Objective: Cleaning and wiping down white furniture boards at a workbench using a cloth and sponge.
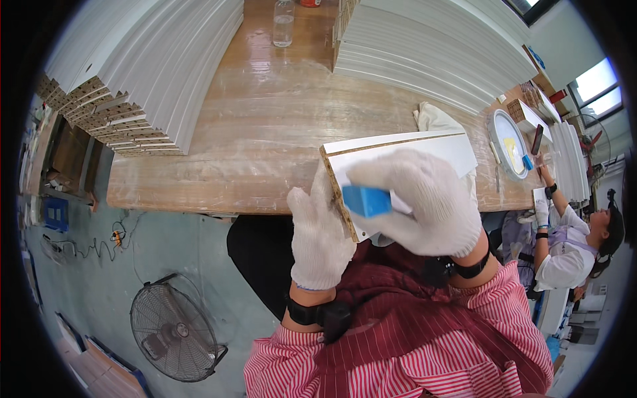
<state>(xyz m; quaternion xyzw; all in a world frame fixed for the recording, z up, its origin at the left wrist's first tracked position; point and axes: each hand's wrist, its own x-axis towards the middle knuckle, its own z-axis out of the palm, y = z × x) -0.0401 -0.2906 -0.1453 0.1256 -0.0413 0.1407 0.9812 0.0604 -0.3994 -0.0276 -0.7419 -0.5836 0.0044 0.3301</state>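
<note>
A white board (459, 154) with raw chipboard edges and a long groove lies tilted at the table's near edge, partly over my lap. My left hand (320, 235), in a white knit glove, grips the board at its left end; some fingers are hidden behind it. My right hand (431, 202), also gloved, is closed around a small blue block-shaped tool (367, 201) and holds it at the board's face, near the left edge. The right hand hides much of the board and the tool's far part. Behind the board lies a crumpled off-white cloth (434, 118).
Stacks of white boards stand on the wooden table (265, 126) at the left (152, 79) and far right (424, 53). A clear bottle (283, 26) is at the back. Rightward are a round white tray (497, 132) and a co-worker (567, 245). A fan (174, 330) stands lower left.
</note>
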